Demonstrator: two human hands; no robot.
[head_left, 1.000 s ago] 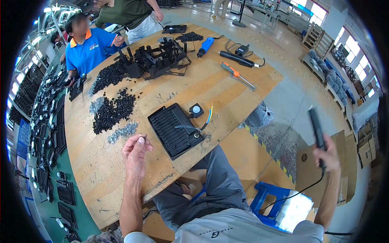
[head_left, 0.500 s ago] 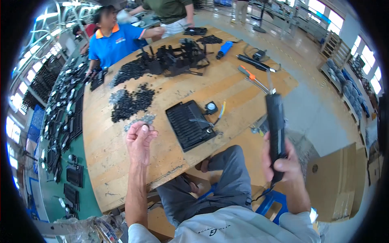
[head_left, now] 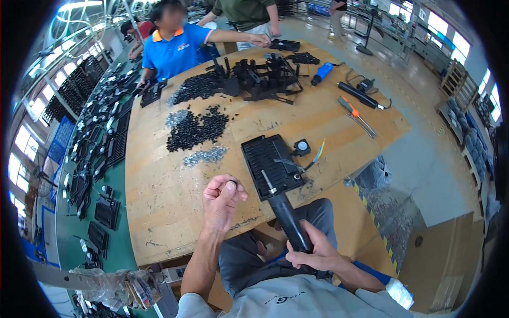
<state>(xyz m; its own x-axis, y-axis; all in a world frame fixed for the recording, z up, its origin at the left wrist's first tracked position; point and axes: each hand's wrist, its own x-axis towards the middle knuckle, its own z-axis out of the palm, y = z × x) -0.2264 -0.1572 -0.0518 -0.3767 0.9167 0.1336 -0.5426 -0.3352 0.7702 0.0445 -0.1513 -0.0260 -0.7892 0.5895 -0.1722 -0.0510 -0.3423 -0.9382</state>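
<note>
My left hand (head_left: pixel 221 201) is above the near part of the wooden table, thumb and fingers pinched on a small dark piece (head_left: pixel 233 183) whose kind I cannot make out. In my right hand (head_left: pixel 314 250) is a black electric screwdriver (head_left: pixel 286 218), gripped round its body. Its metal bit slants up and to the left over a black ribbed lamp housing (head_left: pixel 254 151) that lies on the table; I cannot tell whether the tip touches. Attached beside the housing is a small black sensor with a pale round dome (head_left: pixel 303 146), and coloured wires (head_left: pixel 320 151) stick out nearby.
Piles of small black parts (head_left: pixel 197 128) and silvery pieces (head_left: pixel 205 156) lie beyond my left hand. Black brackets (head_left: pixel 260 79) are heaped farther back. At right lie a blue power tool (head_left: pixel 322 73), another black electric screwdriver (head_left: pixel 360 95) and an orange-handled screwdriver (head_left: pixel 350 107). A person in blue (head_left: pixel 177 55) reaches across the far side.
My right hand has swung the electric screwdriver left and down, from upright at the right to over the housing. My left hand stays pinched near the housing. The view has shifted.
</note>
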